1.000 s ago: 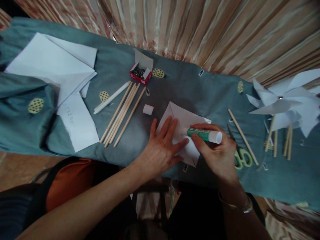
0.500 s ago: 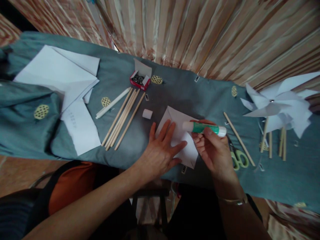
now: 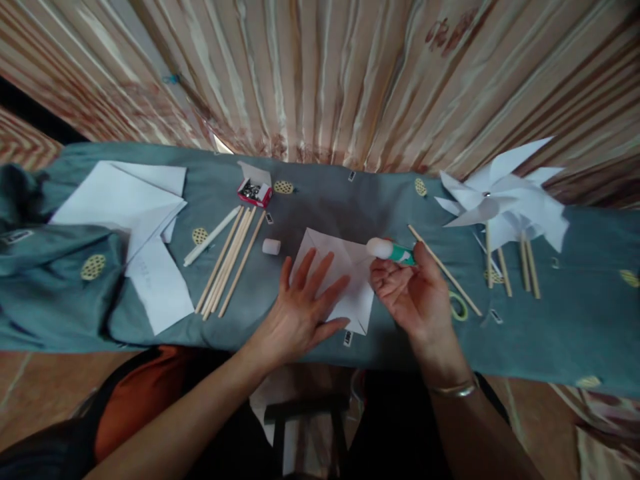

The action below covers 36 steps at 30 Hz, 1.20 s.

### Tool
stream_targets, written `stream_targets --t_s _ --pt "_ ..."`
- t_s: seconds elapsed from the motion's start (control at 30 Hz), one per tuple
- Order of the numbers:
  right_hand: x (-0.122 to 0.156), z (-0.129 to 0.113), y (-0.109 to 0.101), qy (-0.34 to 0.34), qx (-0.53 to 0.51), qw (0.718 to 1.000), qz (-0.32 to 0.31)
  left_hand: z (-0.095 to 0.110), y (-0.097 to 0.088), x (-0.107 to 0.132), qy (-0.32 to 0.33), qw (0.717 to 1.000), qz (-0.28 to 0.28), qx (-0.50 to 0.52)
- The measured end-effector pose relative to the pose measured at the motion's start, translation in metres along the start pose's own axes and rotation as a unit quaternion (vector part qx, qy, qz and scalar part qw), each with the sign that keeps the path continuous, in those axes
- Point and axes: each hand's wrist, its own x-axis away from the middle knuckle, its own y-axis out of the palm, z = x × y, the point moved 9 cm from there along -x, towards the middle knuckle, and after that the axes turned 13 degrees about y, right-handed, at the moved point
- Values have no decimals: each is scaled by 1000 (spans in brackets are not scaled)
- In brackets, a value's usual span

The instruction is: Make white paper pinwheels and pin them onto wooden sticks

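My left hand (image 3: 305, 310) lies with spread fingers on a creased square of white paper (image 3: 354, 287), covering its left part. In my right hand (image 3: 417, 293) is a green and white glue stick (image 3: 397, 252), uncapped, its white tip pointing left above the paper's upper right corner. Its white cap (image 3: 271, 247) rests on the cloth to the left of the paper. Beside my right wrist, one green handle of the scissors (image 3: 458, 307) shows; the rest is hidden behind the hand.
Several wooden sticks (image 3: 233, 263), a white pen-like rod (image 3: 211, 237) and a red box of small metal pieces (image 3: 255, 191) lie left of centre. White paper sheets (image 3: 120, 200) are at far left. Paper pinwheels (image 3: 500, 193) lie at right, near a single stick (image 3: 445, 270).
My right hand has tilted the glue stick, so its tip now faces more toward me. The camera view has tipped up, showing more curtain. My left hand stays on the paper.
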Motion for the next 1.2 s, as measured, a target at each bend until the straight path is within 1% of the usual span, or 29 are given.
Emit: stream_targets --t_s 0.03,0.1,0.13,0.2,0.23,0.33,0.43,0.57,0.67,0.73,0.8,0.87,0.93,1.0,1.13,1.2 --pt "0 1 -1 8 -11 1000 -2 -2 -7 0 6 1000 14 -7" --pt "-1 6 -3 27 -50 998 -3 -12 -25 0 -1 998 53 -28" --pt "-1 9 -4 36 -74 997 -4 -22 -35 2 -22 996 73 -41" --pt "-1 13 -5 45 -111 993 -4 -46 -53 9 -82 988 114 -64" --pt "-1 14 -5 46 -120 992 -5 -57 -58 12 -107 985 119 -67" --pt "-1 18 -4 57 -125 990 -10 -81 -56 16 -135 985 86 -68" --pt "0 22 -2 83 -156 984 -12 -94 -48 17 -147 985 57 -65" --pt "1 26 2 115 -194 974 -14 -100 -47 16 -166 983 61 -45" --pt "1 28 1 122 -201 972 -4 -95 -52 13 -184 979 87 -4" --pt "2 25 -3 102 -186 977 13 -87 -55 10 -190 974 111 49" --pt "2 18 -7 65 -144 987 24 -80 -57 8 -196 965 135 113" --pt "2 9 -8 28 -88 995 26 -74 -56 8 -210 947 157 184" --pt "2 3 -8 4 -47 999 24 -71 -52 9 -233 921 177 256" --pt "3 -1 -8 -7 -31 999 27 -70 -46 11 -261 885 197 330" --pt "5 1 -2 -5 -18 999 30 -67 -29 17 -311 800 238 454" --pt "7 5 5 5 -12 1000 24 -64 -24 18 -325 772 251 485"
